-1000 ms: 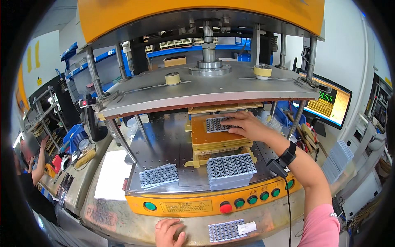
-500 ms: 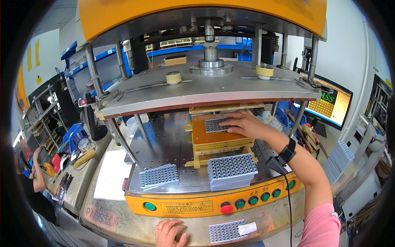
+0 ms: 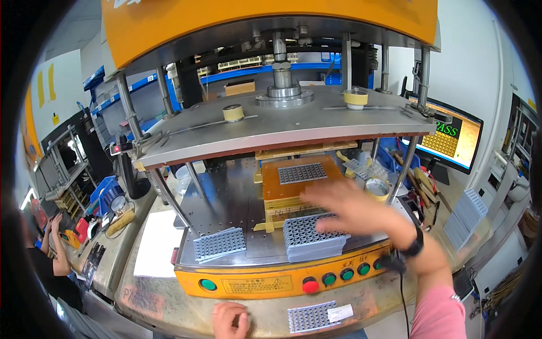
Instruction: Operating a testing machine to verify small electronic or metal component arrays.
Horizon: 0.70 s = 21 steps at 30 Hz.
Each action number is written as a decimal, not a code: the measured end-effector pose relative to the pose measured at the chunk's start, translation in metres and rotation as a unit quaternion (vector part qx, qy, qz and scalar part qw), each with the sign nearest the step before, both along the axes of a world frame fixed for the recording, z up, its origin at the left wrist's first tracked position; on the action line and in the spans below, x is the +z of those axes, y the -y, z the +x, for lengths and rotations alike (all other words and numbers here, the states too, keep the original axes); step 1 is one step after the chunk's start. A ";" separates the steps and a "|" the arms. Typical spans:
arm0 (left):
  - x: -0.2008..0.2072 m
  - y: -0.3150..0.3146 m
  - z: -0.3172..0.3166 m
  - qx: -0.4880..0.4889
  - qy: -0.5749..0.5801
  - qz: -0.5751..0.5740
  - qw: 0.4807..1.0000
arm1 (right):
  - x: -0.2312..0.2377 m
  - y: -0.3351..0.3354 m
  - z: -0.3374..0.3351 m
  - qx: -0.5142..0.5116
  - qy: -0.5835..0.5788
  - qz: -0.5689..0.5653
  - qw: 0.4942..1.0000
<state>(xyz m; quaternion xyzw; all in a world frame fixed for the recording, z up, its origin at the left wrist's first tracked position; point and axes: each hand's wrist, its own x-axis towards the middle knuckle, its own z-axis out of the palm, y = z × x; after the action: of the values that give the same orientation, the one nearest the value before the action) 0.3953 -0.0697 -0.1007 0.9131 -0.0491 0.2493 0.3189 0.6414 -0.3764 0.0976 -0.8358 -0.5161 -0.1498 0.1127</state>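
Down at the lower edge of the frame, left of centre, the left hand (image 3: pixel 230 320) sits at the worn tan workbench (image 3: pixel 164 294) with its fingers loosely curled; can't tell if anything's tucked in there. Just right of it, bottom centre, lies a flat grey sheet full of round holes (image 3: pixel 307 319) with a small white paper label (image 3: pixel 340 313) on its right end.

Next up is the press's yellow front panel (image 3: pixel 254 284), with one red push button (image 3: pixel 310 285) and several round green ones (image 3: pixel 328 279). Behind that, on the steel press bed (image 3: pixel 226 212), you get a fanned little pile of grey perforated sheets (image 3: pixel 220 244) at centre left and a neat tall stack of the same grey sheets (image 3: pixel 310 243) around the middle.

The right hand (image 3: pixel 330 212) is over that tall stack in the view, pretty blurry, fingers spread wide and no part in its grip that I can see. Can't tell if the thumb's touching the top sheet.

Farther back, one more grey perforated sheet (image 3: pixel 303 173) lies flat on an orange-brown layered block (image 3: pixel 276 183), under the thick grey metal press plate (image 3: pixel 282 133). Upper right, a black-framed monitor (image 3: pixel 449 138) is lit.
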 end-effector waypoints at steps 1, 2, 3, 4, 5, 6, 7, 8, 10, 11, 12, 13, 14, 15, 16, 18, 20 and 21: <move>-0.006 0.000 0.001 0.041 0.011 -0.038 0.998 | -0.006 0.003 -0.028 0.015 0.036 0.003 0.999; -0.001 0.003 0.003 0.037 0.014 -0.037 0.999 | -0.013 0.004 -0.050 0.029 0.071 0.006 0.997; 0.007 0.008 0.005 0.103 0.038 0.037 0.993 | -0.017 0.005 -0.069 0.019 0.073 0.009 0.997; 0.014 0.011 0.005 0.168 0.062 0.112 0.977 | -0.021 0.005 -0.083 0.009 0.072 0.014 0.997; 0.010 0.004 0.005 0.126 0.008 0.105 0.986 | -0.025 0.004 -0.088 0.003 0.073 0.019 0.997; 0.011 0.005 0.005 0.123 0.008 0.109 0.986 | -0.027 0.003 -0.088 0.000 0.072 0.023 0.997; 0.013 0.008 0.005 0.143 0.018 0.098 0.985 | -0.028 0.002 -0.087 0.003 0.073 0.027 0.997; 0.015 0.008 0.005 0.164 0.027 0.087 0.982 | -0.030 0.001 -0.087 0.006 0.075 0.031 0.997; 0.012 0.005 0.006 0.173 0.040 0.098 0.979 | -0.032 0.003 -0.086 0.009 0.074 0.041 0.996; 0.012 0.003 0.007 0.182 0.049 0.107 0.976 | -0.033 0.003 -0.086 0.012 0.071 0.047 0.996; 0.013 0.005 0.009 0.181 0.052 0.109 0.976 | -0.034 0.004 -0.087 0.010 0.072 0.049 0.996; 0.013 0.007 0.010 0.174 0.053 0.123 0.976 | -0.035 0.006 -0.087 0.011 0.073 0.055 0.996; 0.014 0.009 0.012 0.166 0.053 0.137 0.975 | -0.036 0.008 -0.088 0.011 0.074 0.061 0.995; 0.013 0.009 0.013 0.161 0.055 0.141 0.975 | -0.035 0.009 -0.089 0.006 0.075 0.064 0.995; 0.009 0.008 0.011 0.176 0.074 0.117 0.975 | -0.033 0.011 -0.091 0.059 0.049 0.102 0.992; 0.007 0.007 0.010 0.182 0.093 0.095 0.974 | -0.029 0.015 -0.099 0.218 -0.068 0.185 0.956; 0.015 0.012 0.007 0.190 0.090 0.103 0.972 | -0.023 0.021 -0.117 0.383 -0.225 0.262 0.857; 0.014 0.012 0.009 0.187 0.088 0.115 0.972 | -0.018 0.022 -0.133 0.440 -0.285 0.294 0.799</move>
<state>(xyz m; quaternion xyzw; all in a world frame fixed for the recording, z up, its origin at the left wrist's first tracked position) 0.4042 -0.0814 -0.0869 0.9112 0.0663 0.3762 0.1542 0.5087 -0.3985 0.0794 -0.4505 -0.7037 0.0161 0.5491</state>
